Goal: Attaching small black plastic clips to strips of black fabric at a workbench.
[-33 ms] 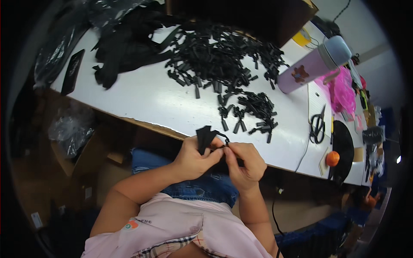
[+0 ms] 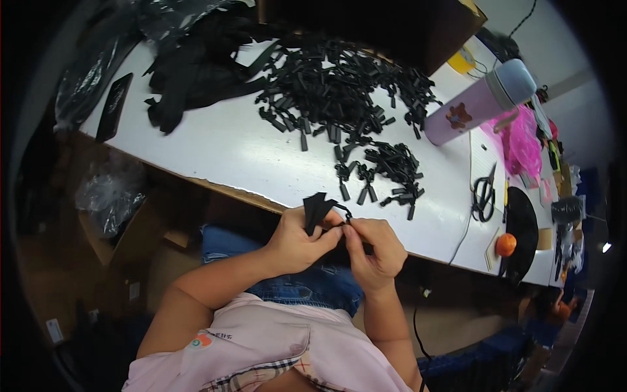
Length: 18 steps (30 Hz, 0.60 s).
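Left hand [image 2: 295, 243]: on the person's side of the heap [image 2: 326, 85], beyond the table's near edge; fingers curled narrow around black strips [image 2: 317, 212], thumb tip meeting the other hand's fingertips;
Right hand [image 2: 379, 251]: also on the person's side of the heap, close beside its partner; thumb and forefinger pinched on a thin black cord [image 2: 344, 209]; the bit between the tips is too small to make out;
Strips and cord: nearer the person than the heap; the strips fan upward out of the left fist, the cord runs from beside them to the right fingertips;
Heap: many small black pieces with cords, tangled on the white table [image 2: 215, 144]; a smaller cluster [image 2: 394, 163] lies just beside it, toward the person and to the right;
Left of the heap: a bundle of black fabric [image 2: 189, 85], near; a dark flat slab [image 2: 114, 108], farther out;
Right of the heap: a lilac bottle [image 2: 467, 108], tilted in this view, near; a pink bag [image 2: 522, 144], black-handled scissors [image 2: 484, 197] and a round orange thing [image 2: 505, 245], well apart;
Behind the heap: a large dark box [image 2: 372, 26].
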Motion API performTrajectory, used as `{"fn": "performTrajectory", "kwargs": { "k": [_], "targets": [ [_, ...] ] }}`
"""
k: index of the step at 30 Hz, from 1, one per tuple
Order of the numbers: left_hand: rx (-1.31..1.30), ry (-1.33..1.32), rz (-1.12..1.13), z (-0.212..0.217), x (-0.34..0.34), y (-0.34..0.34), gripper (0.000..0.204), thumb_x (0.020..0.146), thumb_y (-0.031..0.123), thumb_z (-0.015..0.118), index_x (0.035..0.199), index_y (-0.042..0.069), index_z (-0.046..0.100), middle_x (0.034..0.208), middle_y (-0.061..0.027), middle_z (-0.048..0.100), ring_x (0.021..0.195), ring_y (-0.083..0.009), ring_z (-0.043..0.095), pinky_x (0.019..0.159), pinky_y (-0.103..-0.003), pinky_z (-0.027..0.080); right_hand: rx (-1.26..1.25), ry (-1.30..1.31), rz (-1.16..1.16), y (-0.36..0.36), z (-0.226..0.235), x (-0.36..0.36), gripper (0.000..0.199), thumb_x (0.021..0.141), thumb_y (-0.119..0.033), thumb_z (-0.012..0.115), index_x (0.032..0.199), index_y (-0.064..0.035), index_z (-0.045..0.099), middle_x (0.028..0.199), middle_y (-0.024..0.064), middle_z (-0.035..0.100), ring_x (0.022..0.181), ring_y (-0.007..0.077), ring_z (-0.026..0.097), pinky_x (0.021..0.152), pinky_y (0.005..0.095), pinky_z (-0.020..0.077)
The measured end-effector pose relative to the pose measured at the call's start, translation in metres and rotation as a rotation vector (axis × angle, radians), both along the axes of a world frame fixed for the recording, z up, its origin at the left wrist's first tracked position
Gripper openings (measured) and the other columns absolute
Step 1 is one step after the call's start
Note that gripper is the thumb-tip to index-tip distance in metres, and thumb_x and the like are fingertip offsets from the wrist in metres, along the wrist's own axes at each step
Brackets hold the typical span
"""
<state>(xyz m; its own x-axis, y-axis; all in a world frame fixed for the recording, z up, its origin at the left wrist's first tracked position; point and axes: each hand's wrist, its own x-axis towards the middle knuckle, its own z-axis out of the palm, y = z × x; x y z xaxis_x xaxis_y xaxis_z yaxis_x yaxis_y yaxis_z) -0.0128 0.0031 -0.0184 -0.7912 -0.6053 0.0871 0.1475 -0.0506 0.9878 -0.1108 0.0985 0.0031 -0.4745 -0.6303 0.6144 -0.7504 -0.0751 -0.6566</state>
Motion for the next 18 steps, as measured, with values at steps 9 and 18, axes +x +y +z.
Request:
{"fn": "performTrajectory", "kwargs": {
  "k": [9,18],
  "targets": [
    [0.027,-0.044,-0.049,0.003,0.003,-0.002,0.007,0.074,0.004,0.060,0.079,0.002,0.055,0.056,0.0060,0.042,0.051,-0.0008,0.035,0.047,-0.018,0.031,0.006,-0.253,0.015,0.004,-0.001,0.000,0.013,0.062,0.007,0.064,0.074,0.0011,0.059,0.065,0.0093,0.058,0.055,0.0191,0.054,0.050,0.0239,0.0422],
    [0.100,0.055,0.055,-0.001,0.001,0.002,0.010,0.075,0.000,0.058,0.085,0.000,0.056,0.059,0.0059,0.046,0.053,-0.0006,0.041,0.050,-0.017,0.037,0.035,-0.107,0.083,-0.004,0.004,-0.006,0.014,0.062,0.004,0.065,0.075,0.0003,0.060,0.070,0.0087,0.058,0.060,0.0201,0.054,0.055,0.0273,0.0422]
  ]
}}
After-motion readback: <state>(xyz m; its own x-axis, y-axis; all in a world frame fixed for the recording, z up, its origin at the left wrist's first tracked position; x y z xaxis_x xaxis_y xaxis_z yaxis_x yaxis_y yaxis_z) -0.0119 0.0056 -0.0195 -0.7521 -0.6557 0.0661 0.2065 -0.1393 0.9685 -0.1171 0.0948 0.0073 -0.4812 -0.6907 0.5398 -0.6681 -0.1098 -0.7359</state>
